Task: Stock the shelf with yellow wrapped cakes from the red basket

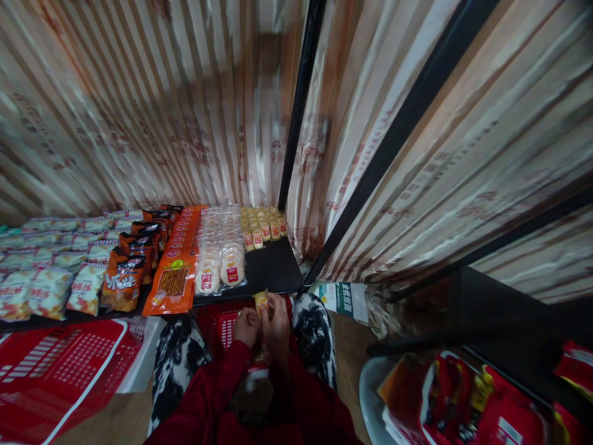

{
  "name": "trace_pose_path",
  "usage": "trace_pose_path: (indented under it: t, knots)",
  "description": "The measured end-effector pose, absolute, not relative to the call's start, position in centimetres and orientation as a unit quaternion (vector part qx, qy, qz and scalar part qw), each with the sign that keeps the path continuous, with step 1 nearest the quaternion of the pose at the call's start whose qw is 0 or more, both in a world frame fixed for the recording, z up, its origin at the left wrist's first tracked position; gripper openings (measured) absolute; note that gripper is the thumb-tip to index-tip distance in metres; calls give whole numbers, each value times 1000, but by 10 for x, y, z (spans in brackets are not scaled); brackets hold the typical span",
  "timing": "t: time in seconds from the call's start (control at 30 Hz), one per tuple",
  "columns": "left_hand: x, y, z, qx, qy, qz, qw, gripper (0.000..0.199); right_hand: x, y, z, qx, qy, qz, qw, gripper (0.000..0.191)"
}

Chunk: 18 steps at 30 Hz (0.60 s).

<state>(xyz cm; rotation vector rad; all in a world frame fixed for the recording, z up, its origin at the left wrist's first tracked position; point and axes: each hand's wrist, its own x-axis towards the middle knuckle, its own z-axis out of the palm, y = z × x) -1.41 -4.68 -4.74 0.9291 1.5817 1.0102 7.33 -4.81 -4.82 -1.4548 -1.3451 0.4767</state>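
Just in front of the black shelf's edge, my right hand [277, 321] holds a small yellow snack packet [262, 301] between its fingers. Close beside it on the left is my left hand [247, 326], its fingers curled together; whatever they hold, if anything, is too small to make out. Rows of similar small yellow packets [265, 228] stand at the right end of the black shelf [271, 269]. Left of them lie clear packs of round white crackers [232, 264], then a long orange snack bag [175, 278].
Brown-orange bags [123, 281] and pale snack bags [50, 290] fill the shelf's left. A red basket [227, 327] sits between my knees, another red basket [69, 371] at left. A grey tub [370, 395] with red packages stands at right. Black posts [370, 167] cross the striped curtain.
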Motion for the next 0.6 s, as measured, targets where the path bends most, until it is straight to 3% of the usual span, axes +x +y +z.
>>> trace_pose_path:
  t: [0.17, 0.37, 0.6]
  knots:
    - [-6, -39, -37, 428, 635, 415, 491, 12, 82, -44, -31, -631, -586, 172, 479, 30]
    - [5, -24, -18, 454, 624, 437, 462, 20, 90, -33, -17, -671, -591, 141, 425, 42]
    - [13, -1, -8, 496, 622, 444, 413, 18, 97, -12, -9, -676, -590, 142, 418, 48]
